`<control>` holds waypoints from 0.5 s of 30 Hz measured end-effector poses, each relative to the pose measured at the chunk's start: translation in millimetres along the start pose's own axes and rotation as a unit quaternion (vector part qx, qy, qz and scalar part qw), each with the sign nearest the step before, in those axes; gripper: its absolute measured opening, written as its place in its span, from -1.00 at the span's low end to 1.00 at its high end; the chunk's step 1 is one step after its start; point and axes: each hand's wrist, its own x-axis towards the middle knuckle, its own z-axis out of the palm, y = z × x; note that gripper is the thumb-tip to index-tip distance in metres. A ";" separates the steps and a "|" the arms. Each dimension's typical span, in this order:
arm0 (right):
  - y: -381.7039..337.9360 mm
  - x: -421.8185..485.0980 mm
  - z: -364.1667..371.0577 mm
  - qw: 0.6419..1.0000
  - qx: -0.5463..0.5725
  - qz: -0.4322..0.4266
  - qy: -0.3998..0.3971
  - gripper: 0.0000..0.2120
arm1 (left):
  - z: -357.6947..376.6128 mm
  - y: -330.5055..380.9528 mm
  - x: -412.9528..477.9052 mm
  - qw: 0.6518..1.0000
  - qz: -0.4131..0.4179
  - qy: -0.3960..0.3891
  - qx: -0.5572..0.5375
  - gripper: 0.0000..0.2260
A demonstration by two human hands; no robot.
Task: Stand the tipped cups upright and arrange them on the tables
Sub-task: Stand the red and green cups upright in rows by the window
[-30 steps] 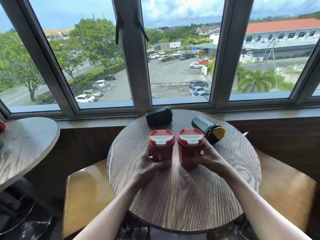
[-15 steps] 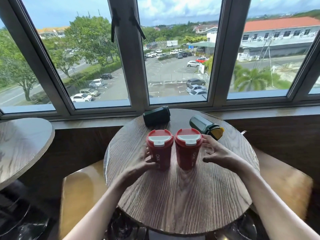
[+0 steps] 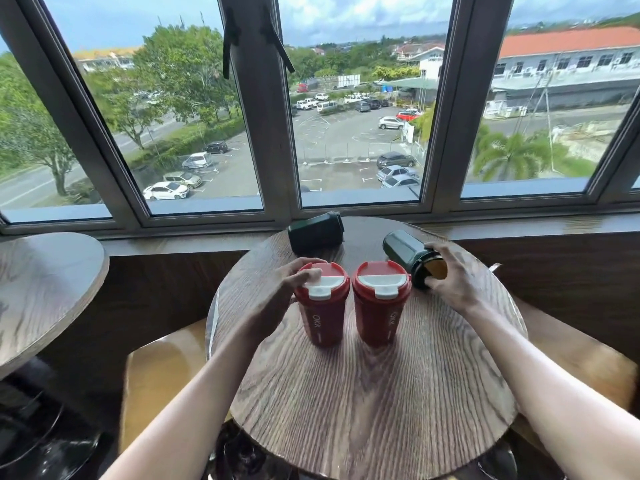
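Note:
Two red cups with red and white lids stand upright side by side on the round wooden table (image 3: pixel 374 410): the left red cup (image 3: pixel 323 313) and the right red cup (image 3: pixel 379 313). Behind them two dark green cups lie tipped: one (image 3: pixel 315 233) near the window, another with a yellow lid (image 3: pixel 405 252) at the right. My right hand (image 3: pixel 450 277) curls around the lid end of that yellow-lidded cup. My left hand (image 3: pixel 289 289) hovers beside the left red cup's lid, fingers apart, holding nothing.
A second round wooden table (image 3: pixel 45 289) stands at the left. Yellow-brown seats (image 3: pixel 156 375) flank the main table on both sides. A window sill (image 3: pixel 519 226) and large window run right behind the table.
Both hands let go of the red cups. My right hand moved back and right onto the yellow-lidded green cup. My left hand rose up beside the left red cup's lid.

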 end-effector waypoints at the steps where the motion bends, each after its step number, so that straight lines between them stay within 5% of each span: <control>1: -0.5 -0.5 -0.7 1.000 0.000 -0.009 0.010 -0.37 | 0.4 -1.5 1.2 1.000 0.000 -0.001 -0.008 -0.67; 8: -22.2 11.6 -7.8 0.997 -0.032 -0.057 0.043 -0.39 | -0.7 2.3 5.7 0.998 -0.011 -0.032 -0.048 -0.76; 15: -78.1 66.8 -18.7 0.995 -0.030 -0.058 -0.079 -0.48 | -4.3 7.3 9.3 0.992 -0.061 -0.058 -0.096 -0.69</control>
